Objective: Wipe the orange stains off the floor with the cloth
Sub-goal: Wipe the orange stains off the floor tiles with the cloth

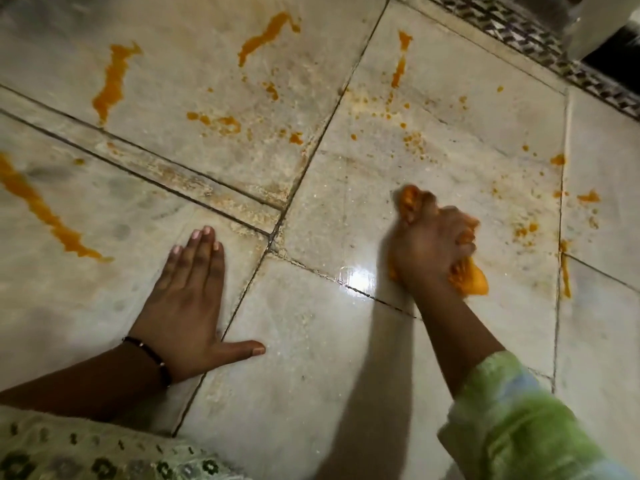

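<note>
Green sleeve (512,420) up close, and the right hand (429,244) has its fingers bunched tight around the orange-soaked cloth (471,280), pressing it on the floor (311,375). Left hand (187,299) lies flat, fingers straight. Orange stains (114,81) sit further out.

Bare floor (311,393) lies between the flat left hand (187,306) and cloth (467,275).

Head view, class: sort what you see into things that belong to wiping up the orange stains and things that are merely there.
Belongs to the job:
cloth, gripped in the right hand
orange stains
floor

Merely there:
left hand, flat on the floor
bracelet
patterned border
</note>
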A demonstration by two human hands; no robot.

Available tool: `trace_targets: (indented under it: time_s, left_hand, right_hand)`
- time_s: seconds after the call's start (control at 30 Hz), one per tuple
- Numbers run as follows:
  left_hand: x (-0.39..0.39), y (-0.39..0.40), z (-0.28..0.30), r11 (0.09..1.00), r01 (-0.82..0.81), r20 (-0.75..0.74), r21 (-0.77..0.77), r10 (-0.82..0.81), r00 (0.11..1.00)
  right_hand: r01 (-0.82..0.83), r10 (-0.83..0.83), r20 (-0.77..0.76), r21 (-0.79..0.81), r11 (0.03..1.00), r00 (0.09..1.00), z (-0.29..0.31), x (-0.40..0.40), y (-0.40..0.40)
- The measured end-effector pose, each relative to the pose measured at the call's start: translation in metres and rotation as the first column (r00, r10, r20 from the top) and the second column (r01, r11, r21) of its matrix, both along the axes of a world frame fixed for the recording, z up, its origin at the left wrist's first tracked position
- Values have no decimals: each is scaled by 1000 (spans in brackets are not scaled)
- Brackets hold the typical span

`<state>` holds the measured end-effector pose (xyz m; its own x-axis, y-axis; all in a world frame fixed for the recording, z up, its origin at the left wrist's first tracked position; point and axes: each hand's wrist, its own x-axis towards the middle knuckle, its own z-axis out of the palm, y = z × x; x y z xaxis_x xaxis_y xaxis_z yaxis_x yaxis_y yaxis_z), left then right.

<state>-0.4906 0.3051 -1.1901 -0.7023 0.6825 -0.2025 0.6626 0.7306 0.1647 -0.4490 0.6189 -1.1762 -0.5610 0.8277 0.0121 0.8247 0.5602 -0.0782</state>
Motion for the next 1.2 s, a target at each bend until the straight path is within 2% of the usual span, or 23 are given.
trace_targets:
  time_s: [0.07,0.13,0.2,0.27,0.33,0.4,0.47,0.53,0.63,0.77,0.87,0.9,0.93,0.97,1.0,1.07,1.13,1.2]
  left_hand:
    - [-1,0,-1,1000,4,-3,0,-4,1000]
    - [-2,0,-1,1000,6,8,4,-6,1000]
    - [-2,-1,-1,1000,1,15,9,-1,1000]
    - [-1,-1,-3,1000,3,12,21,-3,1000]
    - [-1,-2,-3,999,8,7,32,-8,1000]
    - [0,-2,-3,999,7,-3,38,-7,1000]
    - [0,-2,-2,999,5,-9,43,-4,1000]
    - [0,-2,-2,999,9,-10,44,-8,1000]
    - [0,-2,-3,999,16,-10,41,-16,1000]
    - [-2,-4,-4,998,41,23,57,-42,999]
    - [-18,-27,4,991,26,-25,132,-23,999]
    - [-26,-40,9,985,-13,-56,171,23,998]
    - [-34,-55,14,978,-81,-74,194,97,993]
    - [-41,-76,17,962,-186,-85,199,206,975]
    - [-46,-95,18,931,-306,-79,197,327,942]
    - [-48,-137,11,834,-524,-61,175,540,839]
    - [-44,-163,1,764,-637,-28,109,642,766]
    - [-42,-173,-9,765,-641,-53,67,644,763]
  right_hand:
    - [-233,233,-3,2,973,973,-4,-27,-33]
    - [-487,487,-17,8,873,873,-4,-16,-77]
    - [-628,628,12,-14,778,778,-2,30,-107]
    - [-682,684,73,-52,729,726,-2,87,-101]
    - [-639,640,96,-43,768,762,0,124,-70]
    - [-488,491,66,-48,871,869,5,129,-42]
    - [-343,345,36,-56,938,938,5,108,-29]
    - [-255,256,21,-35,966,967,2,83,-30]
    - [-288,289,6,-57,956,957,1,55,-54]
    - [-528,533,-29,-197,826,846,6,65,-125]
    - [-746,767,15,-220,628,641,10,115,-135]
    - [-796,820,23,-224,562,572,11,129,-123]
    - [-822,841,29,-199,534,540,11,138,-109]
    - [-824,840,29,-181,537,542,11,138,-101]
    - [-792,805,32,-160,589,592,11,134,-97]
    - [-646,655,20,-151,749,755,5,111,-114]
    - [-502,504,-13,-108,858,864,-3,96,-143]
    - [-524,524,-23,-70,849,852,-5,87,-175]
